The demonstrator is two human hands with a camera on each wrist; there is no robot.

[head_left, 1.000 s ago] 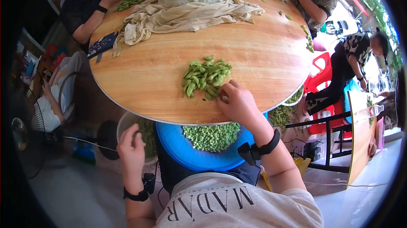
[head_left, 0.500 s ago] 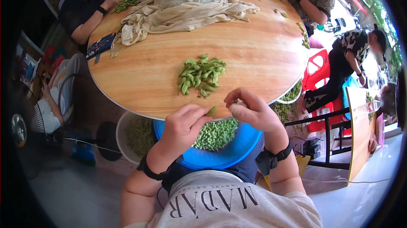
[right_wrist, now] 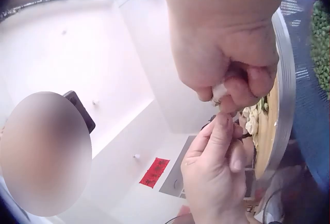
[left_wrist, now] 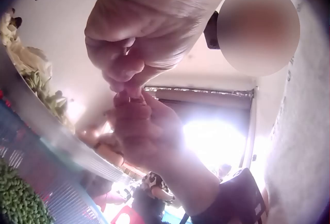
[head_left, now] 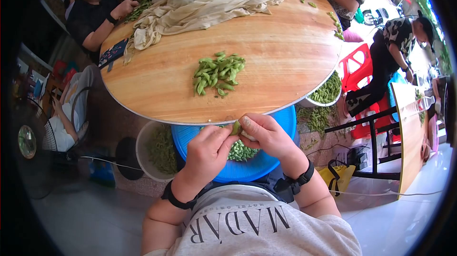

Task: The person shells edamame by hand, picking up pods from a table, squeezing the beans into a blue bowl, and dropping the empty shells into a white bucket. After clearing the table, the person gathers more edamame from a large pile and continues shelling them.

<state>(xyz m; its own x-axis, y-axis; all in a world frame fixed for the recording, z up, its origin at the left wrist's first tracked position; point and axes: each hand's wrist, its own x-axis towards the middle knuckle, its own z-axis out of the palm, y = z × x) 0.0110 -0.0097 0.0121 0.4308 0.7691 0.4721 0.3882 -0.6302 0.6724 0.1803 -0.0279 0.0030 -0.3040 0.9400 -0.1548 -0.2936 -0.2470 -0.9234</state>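
Over the table's near edge, my left hand [head_left: 204, 153] pinches a green soybean pod [head_left: 236, 127] between thumb and fingers. My right hand [head_left: 272, 137] meets it there, thumb and curled fingers pinching the pod from the other side. Something white shows at the right hand's fingers in the right wrist view. Below both hands a blue basket [head_left: 287, 122] holds shelled green beans [head_left: 243, 151], partly hidden by the hands. Farther in on the wooden table [head_left: 157, 84] lies a loose pile of pods [head_left: 219, 72].
A beige cloth [head_left: 209, 10] covers a mound at the table's far side. A pale bucket [head_left: 145, 153] with green contents stands at left, a bowl of pods [head_left: 326, 89] at right. Other people sit around the table. A red chair [head_left: 357, 68] stands to the right.
My right hand has come back from the pod pile to the table's near edge. The left hand moved inward and up, took hold of a pod, and the two hands have met at it.
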